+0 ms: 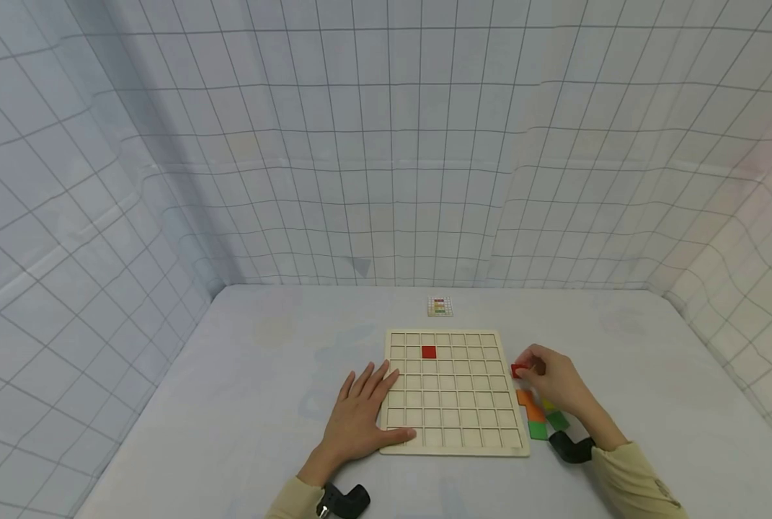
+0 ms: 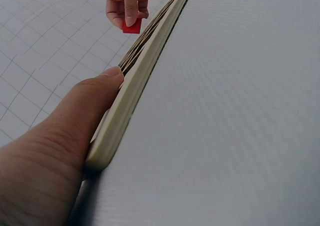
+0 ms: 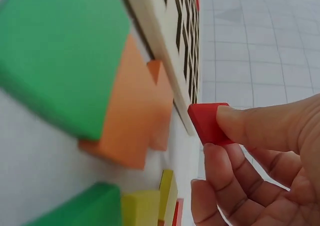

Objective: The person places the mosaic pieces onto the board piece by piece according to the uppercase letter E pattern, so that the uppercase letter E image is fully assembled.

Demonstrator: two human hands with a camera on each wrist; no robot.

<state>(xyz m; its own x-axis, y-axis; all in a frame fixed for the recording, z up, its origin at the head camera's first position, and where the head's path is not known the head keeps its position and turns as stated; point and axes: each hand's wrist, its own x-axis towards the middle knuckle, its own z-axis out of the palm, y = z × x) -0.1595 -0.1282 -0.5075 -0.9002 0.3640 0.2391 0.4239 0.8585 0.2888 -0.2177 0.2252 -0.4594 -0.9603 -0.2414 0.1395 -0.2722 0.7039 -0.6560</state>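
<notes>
Marks on the card (image 1: pixel 440 306) beyond the board (image 1: pixel 449 401) prove too small to read; the left hand (image 1: pixel 355 422) covers part of the board's left edge.

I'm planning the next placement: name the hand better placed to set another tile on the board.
Most likely the right hand: it pinches a red tile beside the right edge of the board, near the orange piece. The left hand lies spread over the board's left edge, holding no tile.

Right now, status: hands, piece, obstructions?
Left hand rests on cream gridded square board. Right hand pinches small, flat-sided red block near board's right edge. Nothing visible between block and board.
</notes>
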